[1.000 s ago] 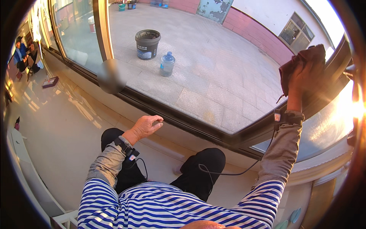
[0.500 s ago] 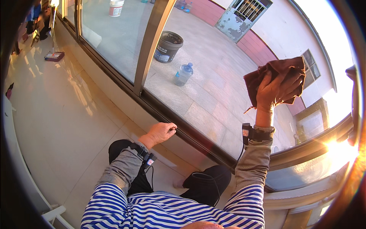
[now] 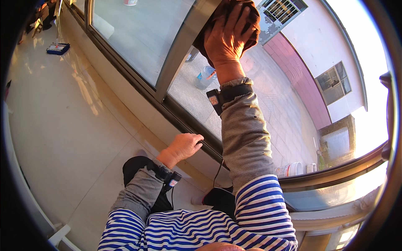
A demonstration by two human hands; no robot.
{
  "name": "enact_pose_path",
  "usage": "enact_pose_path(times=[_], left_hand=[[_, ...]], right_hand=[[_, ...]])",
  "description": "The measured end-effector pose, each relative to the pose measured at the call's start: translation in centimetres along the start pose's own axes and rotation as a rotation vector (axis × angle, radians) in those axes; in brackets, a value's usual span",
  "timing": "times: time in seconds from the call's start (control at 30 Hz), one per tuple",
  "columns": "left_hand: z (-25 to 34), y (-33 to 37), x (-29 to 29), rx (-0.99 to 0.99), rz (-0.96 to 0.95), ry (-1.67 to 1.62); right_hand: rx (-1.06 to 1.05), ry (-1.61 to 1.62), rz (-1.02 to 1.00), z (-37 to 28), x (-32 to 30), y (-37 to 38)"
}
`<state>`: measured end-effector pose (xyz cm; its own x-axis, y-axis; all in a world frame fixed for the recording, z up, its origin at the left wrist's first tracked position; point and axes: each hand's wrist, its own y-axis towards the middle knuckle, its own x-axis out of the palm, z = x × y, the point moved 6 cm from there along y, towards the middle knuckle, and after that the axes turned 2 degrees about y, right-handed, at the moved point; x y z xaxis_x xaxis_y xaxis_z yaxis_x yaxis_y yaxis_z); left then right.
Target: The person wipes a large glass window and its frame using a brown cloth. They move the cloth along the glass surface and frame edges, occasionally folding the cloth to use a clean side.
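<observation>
My right hand (image 3: 228,46) is raised, pressing a dark brown cloth (image 3: 252,33) with its fingers spread over it. The cloth lies against the window glass (image 3: 268,108), by the upright metal frame bar (image 3: 178,54), and overlaps that bar's upper part. Low down, my left hand (image 3: 182,147) rests with curled fingers on the inner edge of the window's bottom track (image 3: 184,117). No object shows in it, though the undersides of its fingers are hidden.
Beyond the glass stand a clear blue bottle (image 3: 204,78), partly reflected over, and a white tub (image 3: 289,169). A flat broom head (image 3: 58,49) sits on the tiled floor at far left. White furniture legs (image 3: 60,234) show at lower left.
My right hand has swept the cloth left and upward across the glass, to the upright bar. The left hand remains at the track, and the view has shifted slightly.
</observation>
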<state>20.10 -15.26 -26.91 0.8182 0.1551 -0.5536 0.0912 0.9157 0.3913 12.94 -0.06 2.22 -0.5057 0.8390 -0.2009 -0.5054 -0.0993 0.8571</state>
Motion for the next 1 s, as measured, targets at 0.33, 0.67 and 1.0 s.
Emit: enact_pose_path(times=[0.33,0.67,1.0], left_hand=[[-0.8,0.3,0.8,-0.064,-0.067,-0.034],[-3.7,0.1,3.7,-0.217,-0.189,-0.049],[-4.6,-0.4,6.6,-0.244,-0.275,0.073]], right_hand=[[-0.111,-0.005,-0.121,5.5,-6.0,-6.6],[0.044,-0.234,-0.329,20.7,-23.9,-21.7],[0.303,-0.688,-0.488,34.7,-46.0,-36.8]])
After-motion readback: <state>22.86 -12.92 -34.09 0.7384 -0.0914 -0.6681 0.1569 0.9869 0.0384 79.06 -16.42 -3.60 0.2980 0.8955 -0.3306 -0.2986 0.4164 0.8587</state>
